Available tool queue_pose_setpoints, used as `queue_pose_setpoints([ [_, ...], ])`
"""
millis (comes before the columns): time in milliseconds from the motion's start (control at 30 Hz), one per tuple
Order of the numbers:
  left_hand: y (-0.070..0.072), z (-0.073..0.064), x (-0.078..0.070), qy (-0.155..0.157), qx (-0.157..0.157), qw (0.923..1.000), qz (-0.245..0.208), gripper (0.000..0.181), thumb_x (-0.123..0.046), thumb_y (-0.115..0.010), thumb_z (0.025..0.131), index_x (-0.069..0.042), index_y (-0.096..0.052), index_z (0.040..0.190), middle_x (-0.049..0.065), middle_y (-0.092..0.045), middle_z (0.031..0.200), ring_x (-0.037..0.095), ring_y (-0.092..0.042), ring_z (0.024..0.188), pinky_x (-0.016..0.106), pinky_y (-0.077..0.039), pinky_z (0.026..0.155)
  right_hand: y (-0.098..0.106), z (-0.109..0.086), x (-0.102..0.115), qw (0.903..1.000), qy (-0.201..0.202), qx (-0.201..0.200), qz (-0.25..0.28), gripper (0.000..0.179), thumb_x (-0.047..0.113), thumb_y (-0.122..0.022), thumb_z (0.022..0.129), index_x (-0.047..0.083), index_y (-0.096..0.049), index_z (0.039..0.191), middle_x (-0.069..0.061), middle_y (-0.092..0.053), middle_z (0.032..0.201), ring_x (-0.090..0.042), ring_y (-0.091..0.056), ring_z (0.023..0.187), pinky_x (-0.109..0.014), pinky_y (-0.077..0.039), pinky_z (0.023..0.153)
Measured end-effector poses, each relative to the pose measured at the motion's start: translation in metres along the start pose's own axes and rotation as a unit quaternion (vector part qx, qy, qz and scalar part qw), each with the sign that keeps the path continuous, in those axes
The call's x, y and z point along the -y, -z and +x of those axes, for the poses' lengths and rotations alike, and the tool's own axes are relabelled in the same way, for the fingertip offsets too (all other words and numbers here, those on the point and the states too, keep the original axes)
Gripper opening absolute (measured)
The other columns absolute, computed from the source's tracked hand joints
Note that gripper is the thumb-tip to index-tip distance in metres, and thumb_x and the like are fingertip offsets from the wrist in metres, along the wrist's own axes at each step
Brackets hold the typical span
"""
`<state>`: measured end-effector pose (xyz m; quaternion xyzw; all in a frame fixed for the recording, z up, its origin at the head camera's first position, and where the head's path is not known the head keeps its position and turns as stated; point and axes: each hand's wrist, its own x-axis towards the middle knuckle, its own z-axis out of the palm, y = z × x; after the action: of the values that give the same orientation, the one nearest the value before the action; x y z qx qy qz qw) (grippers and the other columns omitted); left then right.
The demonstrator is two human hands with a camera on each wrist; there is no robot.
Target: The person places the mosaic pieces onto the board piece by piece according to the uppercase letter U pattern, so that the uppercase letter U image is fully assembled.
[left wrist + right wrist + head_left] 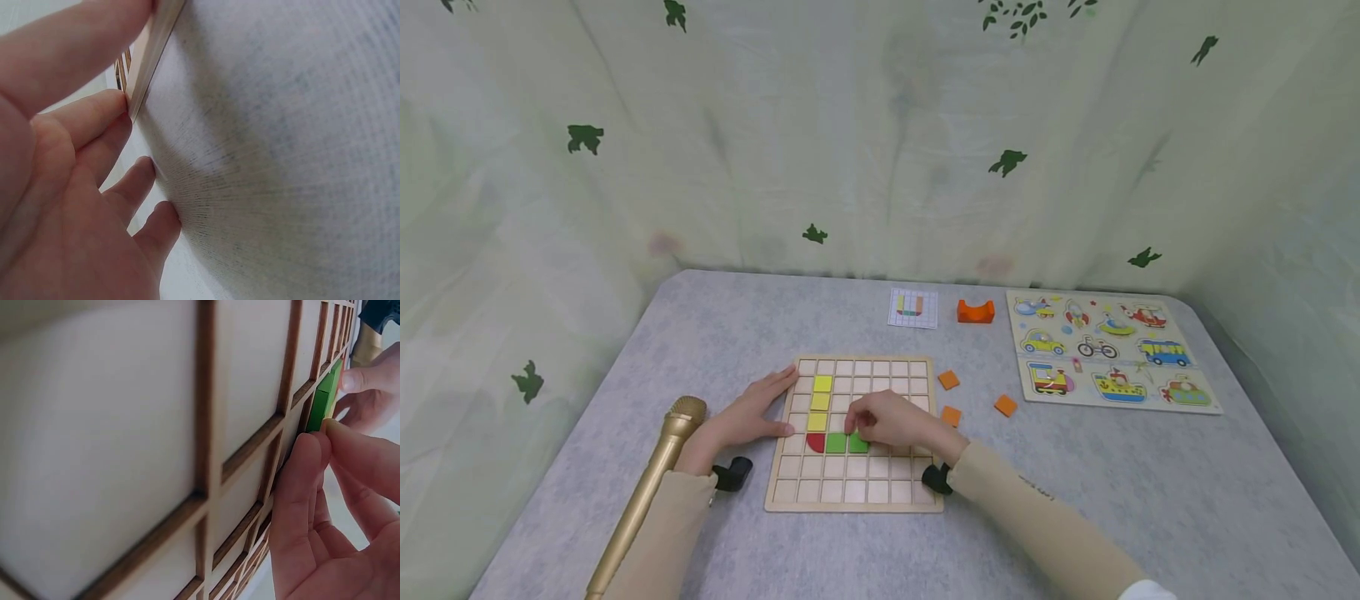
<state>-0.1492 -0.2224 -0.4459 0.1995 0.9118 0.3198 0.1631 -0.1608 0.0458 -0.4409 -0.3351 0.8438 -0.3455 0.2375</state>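
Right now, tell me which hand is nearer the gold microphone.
Left. The left hand is close by the gold microphone, right of its head; the right hand is farther off, over the grid board.

One board [856,492] holds three yellow tiles [820,401], two green tiles [835,443], one red tile [816,443]; around it: three orange tiles [1005,406], one block [975,314], one card [913,322], one puzzle [1084,385], one mic [651,475].

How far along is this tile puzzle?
Three yellow tiles, a red rounded piece and a green tile look placed on the grid board. The right hand is at a second green tile, while the left hand touches the board's edge. The pattern card shows an orange strip, so the three loose orange tiles beside the board probably remain.
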Motion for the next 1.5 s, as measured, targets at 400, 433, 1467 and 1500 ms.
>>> queue_pose_setpoints([
  [400, -0.001, 0.001, 0.002, -0.001, 0.000, 1.0000, -0.004, 0.084, -0.021, -0.073, 0.085, 0.006, -0.024, 0.148, 0.022, -0.016, 0.155, 0.047, -0.008, 0.140, 0.061, -0.013, 0.109, -0.002, -0.002, 0.002, 0.9996, 0.009, -0.008, -0.027, 0.020, -0.004, -0.067, 0.082, 0.014, -0.068, 0.089, 0.006, -0.054, 0.074, -0.008, -0.047, 0.068, -0.021, -0.041, 0.063],
  [433, -0.001, 0.001, 0.003, -0.001, 0.001, 1.0000, -0.002, 0.084, -0.021, -0.073, 0.085, 0.006, -0.024, 0.148, 0.022, -0.016, 0.155, 0.047, -0.008, 0.140, 0.061, -0.013, 0.109, -0.002, -0.002, 0.001, 0.9998, 0.009, -0.010, -0.017, 0.020, -0.004, -0.066, 0.082, 0.014, -0.068, 0.088, 0.006, -0.054, 0.074, -0.008, -0.047, 0.068, -0.021, -0.041, 0.063],
  [1467, -0.001, -0.001, -0.001, 0.006, -0.001, 1.0000, -0.006, 0.084, -0.022, -0.073, 0.085, 0.005, -0.024, 0.149, 0.021, -0.015, 0.156, 0.046, -0.007, 0.140, 0.061, -0.012, 0.109, 0.059, -0.094, -0.084, 0.9742, -0.013, -0.060, 0.217, 0.020, 0.009, -0.061, 0.092, -0.004, -0.063, 0.108, -0.017, -0.062, 0.099, -0.029, -0.057, 0.080, -0.033, -0.051, 0.068],
  [1500, -0.001, -0.001, -0.001, 0.005, -0.001, 1.0000, -0.005, 0.084, -0.022, -0.073, 0.085, 0.005, -0.024, 0.148, 0.021, -0.016, 0.156, 0.046, -0.007, 0.140, 0.062, -0.012, 0.109, 0.059, -0.096, -0.086, 0.9742, -0.017, -0.062, 0.217, 0.020, 0.009, -0.061, 0.092, -0.004, -0.063, 0.108, -0.018, -0.062, 0.100, -0.030, -0.057, 0.080, -0.032, -0.051, 0.068],
])
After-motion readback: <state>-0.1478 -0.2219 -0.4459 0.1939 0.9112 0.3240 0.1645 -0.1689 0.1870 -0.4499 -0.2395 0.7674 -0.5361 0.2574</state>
